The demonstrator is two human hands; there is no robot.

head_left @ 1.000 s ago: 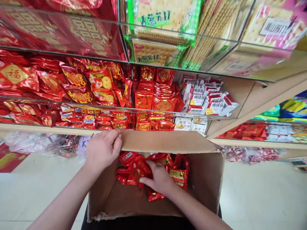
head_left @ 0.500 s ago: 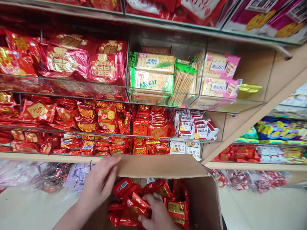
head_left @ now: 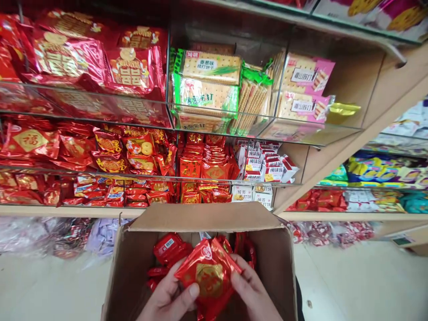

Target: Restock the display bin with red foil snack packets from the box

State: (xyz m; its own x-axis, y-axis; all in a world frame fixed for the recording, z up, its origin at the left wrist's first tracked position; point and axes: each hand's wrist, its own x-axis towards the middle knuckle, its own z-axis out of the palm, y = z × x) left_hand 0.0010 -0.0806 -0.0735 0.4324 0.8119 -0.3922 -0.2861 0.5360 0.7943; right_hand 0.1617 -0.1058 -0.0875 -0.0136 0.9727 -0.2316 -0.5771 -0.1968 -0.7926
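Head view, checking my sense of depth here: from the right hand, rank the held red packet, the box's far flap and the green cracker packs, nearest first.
From the right hand:
1. Red packet, in its grip, box centre.
2. Far flap, just beyond.
3. Green cracker packs, upper glass shelf.

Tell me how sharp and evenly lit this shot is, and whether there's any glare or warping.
Head view: bright, even light with soft shadows; the red packet held by the left hand and right hand over the box is sharp; the glass shelf fronts reflect the goods behind; foil wrappers glint; the shelf edges bow and slant toward the frame edges, a wide-angle distortion; the far right shelves look softer.
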